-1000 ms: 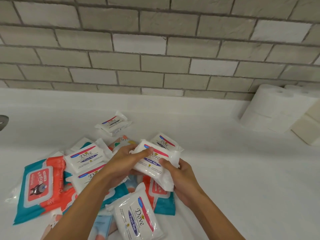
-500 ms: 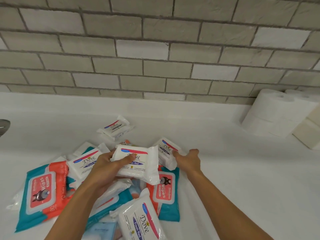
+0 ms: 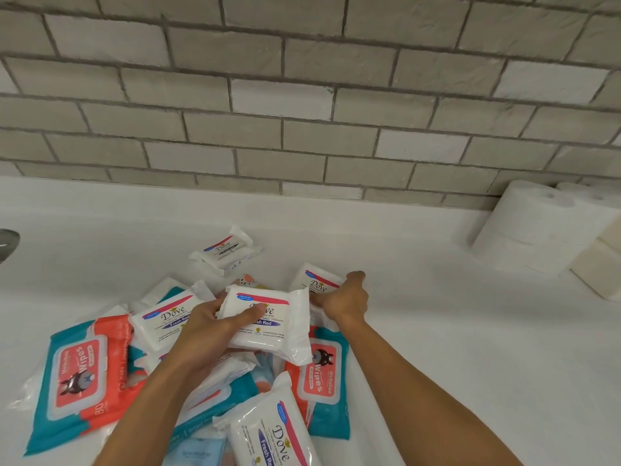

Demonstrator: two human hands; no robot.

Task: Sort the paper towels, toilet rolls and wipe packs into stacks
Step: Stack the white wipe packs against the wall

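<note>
Two hands were over a heap of wipe packs (image 3: 80,375) near the counter's (image 3: 470,331) front edge. Left hand (image 3: 205,334): fingers curled round a white pack (image 3: 268,331), thumb across its label, held above the heap. Right hand (image 3: 342,301): gripped a second white pack (image 3: 314,282) at the heap's far side. Toilet rolls (image 3: 537,223): stacked at the back right corner, against the wall.

A white Dove pack (image 3: 268,322) sits level, label up, gripped by the left hand (image 3: 208,334). Just behind it to the right, the right hand (image 3: 346,297) grips a second Dove pack (image 3: 314,284). A third Dove pack (image 3: 224,250) lies farther behind it, and a fourth Dove pack (image 3: 161,322) just left. A teal-and-orange Wipes pack (image 3: 77,375) lies flat farther left. White toilet rolls (image 3: 531,223) stand stacked well to its right.
</note>
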